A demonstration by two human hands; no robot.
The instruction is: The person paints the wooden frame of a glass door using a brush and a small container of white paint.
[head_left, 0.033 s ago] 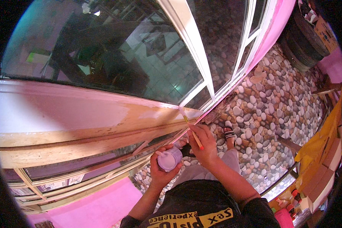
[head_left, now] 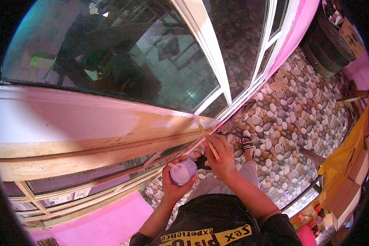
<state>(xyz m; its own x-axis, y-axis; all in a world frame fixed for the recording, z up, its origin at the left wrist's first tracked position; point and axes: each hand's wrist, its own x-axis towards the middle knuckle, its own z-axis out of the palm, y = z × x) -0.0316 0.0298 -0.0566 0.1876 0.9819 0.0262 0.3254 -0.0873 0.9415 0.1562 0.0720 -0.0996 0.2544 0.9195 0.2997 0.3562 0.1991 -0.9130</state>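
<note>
right hand (head_left: 220, 158): fingers closed in a pinch on the handle of the slim paintbrush (head_left: 211, 148), no gap. left hand (head_left: 171, 184): fingers curled partway round the paint cup (head_left: 183, 171), open only as wide as the cup, pale paint inside.

paintbrush slants up and away from the right hand, bristles at the upper edge of the wooden sill (head_left: 162, 125), right by the foot of the white window frame (head_left: 211, 101); looks like contact, too small to be sure. cup sits just below the sill, near the brush hand, so reloading is a short reach.

step in hand looks like brushing pale coat into that corner. sill is pale toward the left, bare tan near the brush, ragged edge between. to do it well: light load, wipe excess on the cup rim, lead with the bristle tip, draw along the grain, overlap the ragged edge. steady wrist by the window glass (head_left: 151, 61), smears likely there. cup level, under the brush for drips.
</note>
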